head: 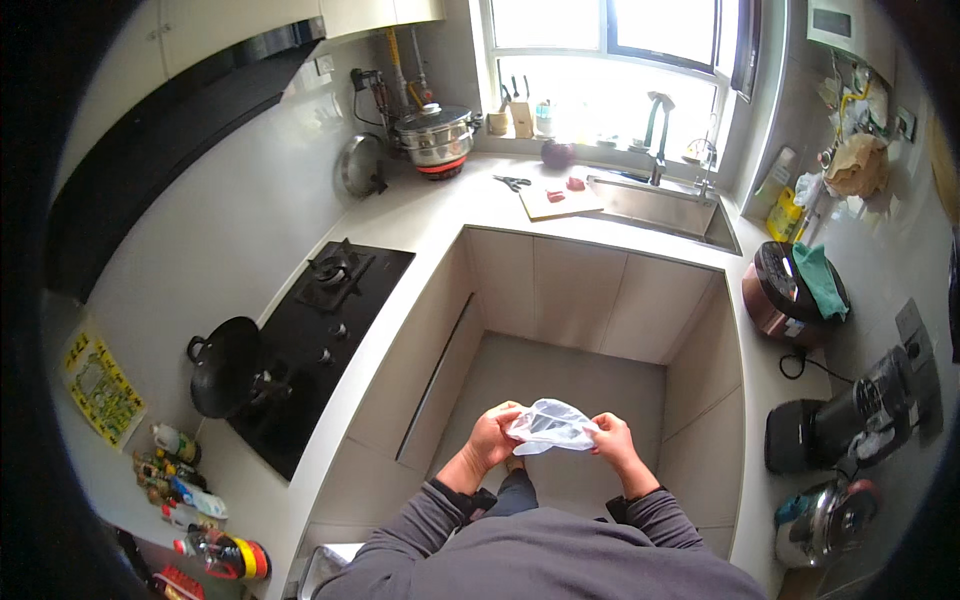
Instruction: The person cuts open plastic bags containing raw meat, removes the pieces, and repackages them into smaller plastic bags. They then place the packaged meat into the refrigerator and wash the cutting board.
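Observation:
Between my hands a thin, translucent plastic bag [555, 426] is stretched, its mouth spread partly apart. My left hand [495, 433] grips its left edge, and my right hand [613, 438] pinches the opposite edge. Both hands are in front of my body, above the grey floor [570, 375]. Ahead on the counter, pieces of raw meat [556, 196] lie on a light cutting board [555, 210] beside the sink. Black scissors [512, 182] rest just left of the board.
A stainless sink [652, 206] is under the window. A black wok [225, 367] sits on the gas hob [337, 300] at left, near several bottles [225, 555]. Along the right counter stand a rice cooker [787, 292], a blender [840, 420] and a kettle [817, 525]. A steamer pot [435, 139] occupies the far corner.

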Tool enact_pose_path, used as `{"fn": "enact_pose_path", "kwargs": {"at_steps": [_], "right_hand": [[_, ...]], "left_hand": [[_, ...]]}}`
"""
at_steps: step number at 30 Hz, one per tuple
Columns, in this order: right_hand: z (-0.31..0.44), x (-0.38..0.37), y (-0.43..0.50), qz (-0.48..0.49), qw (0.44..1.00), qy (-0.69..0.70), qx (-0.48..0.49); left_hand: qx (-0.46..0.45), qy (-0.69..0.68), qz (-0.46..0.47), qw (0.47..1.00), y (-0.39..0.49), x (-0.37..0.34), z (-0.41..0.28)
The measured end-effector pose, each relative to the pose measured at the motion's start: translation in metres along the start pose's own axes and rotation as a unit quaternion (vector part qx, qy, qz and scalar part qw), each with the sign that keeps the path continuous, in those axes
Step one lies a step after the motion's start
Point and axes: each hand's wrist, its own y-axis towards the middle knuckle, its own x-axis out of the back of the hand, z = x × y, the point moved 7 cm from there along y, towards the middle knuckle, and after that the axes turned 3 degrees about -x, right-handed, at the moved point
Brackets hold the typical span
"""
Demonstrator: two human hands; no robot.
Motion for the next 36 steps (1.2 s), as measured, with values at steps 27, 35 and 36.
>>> {"fn": "enact_pose_path", "kwargs": {"at_steps": [27,35,36], "right_hand": [[0.343,-0.031,0.486,0.128,0.672,-0.567,0.458],[0.406,-0.004,0.603,-0.042,0.755,-0.501,0.421],[0.406,-0.004,0.616,-0.044,0.75,-0.519,0.408]], "left_hand": [[-0.174,0.82,0.273,0.472,0.486,-0.057,-0.294],[-0.214,0.942,0.053,0.255,0.667,-0.052,-0.337],[-0.224,0.941,0.05,0.247,0.685,-0.052,-0.337]]}}
